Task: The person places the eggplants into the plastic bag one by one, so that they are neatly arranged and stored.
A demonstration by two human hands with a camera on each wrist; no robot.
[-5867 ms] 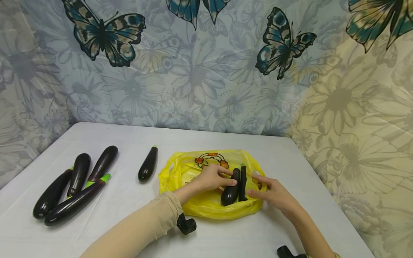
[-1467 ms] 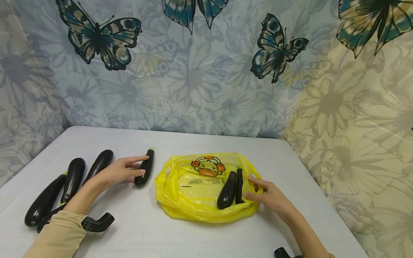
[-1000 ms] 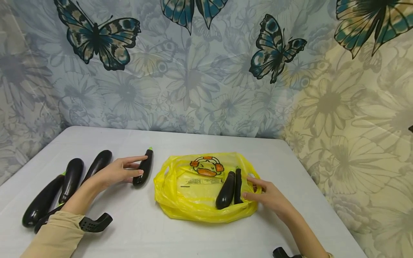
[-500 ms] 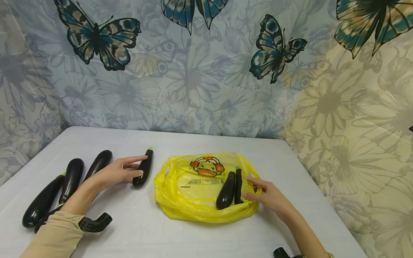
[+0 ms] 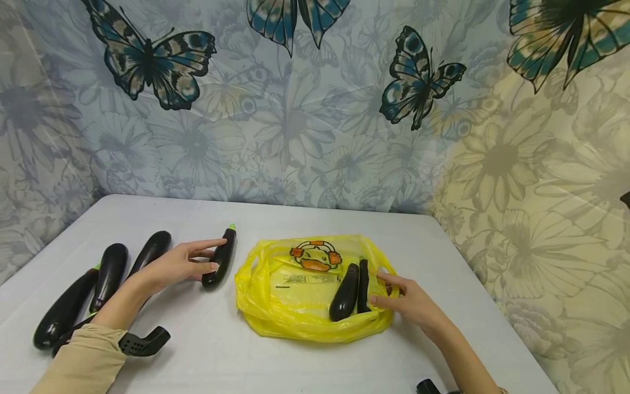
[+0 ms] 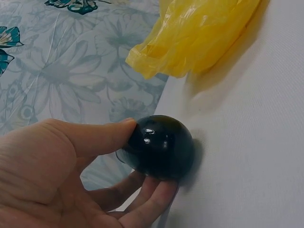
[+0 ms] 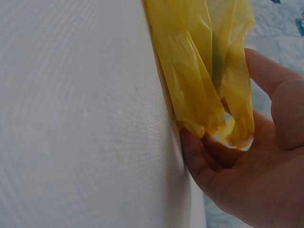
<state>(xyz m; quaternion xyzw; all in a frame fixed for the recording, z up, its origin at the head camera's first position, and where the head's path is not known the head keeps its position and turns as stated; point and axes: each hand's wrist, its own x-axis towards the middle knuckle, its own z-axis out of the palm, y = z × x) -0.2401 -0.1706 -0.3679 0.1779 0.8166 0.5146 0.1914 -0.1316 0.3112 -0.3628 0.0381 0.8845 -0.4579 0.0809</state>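
My left hand (image 5: pixel 172 267) pinches a dark purple eggplant (image 5: pixel 223 258) with a green stem tip, left of the bag. In the left wrist view the thumb and fingers stand on either side of the eggplant's round glossy end (image 6: pixel 164 145), close over the white cloth. A yellow plastic bag (image 5: pixel 290 323) with a printed cartoon face lies in the middle of the table, its mouth spread. Inside it, toward the right, two eggplants lie side by side, a plump one (image 5: pixel 345 293) and a narrower-looking one (image 5: pixel 363 287). My right hand (image 5: pixel 415 305) holds the bag's right edge.
Several more eggplants (image 5: pixel 110 273) lie grouped at the table's left, partly hidden by my left forearm. A white cloth (image 5: pixel 275 366) covers the table. A butterfly-printed curtain (image 5: pixel 295 137) hangs behind it. Black wrist mounts (image 5: pixel 145 342) jut below the forearms.
My left hand has let go of the plump eggplant inside the bag and moved left to the lone eggplant. The right hand stays at the bag's edge. The last second shows hardly any motion.
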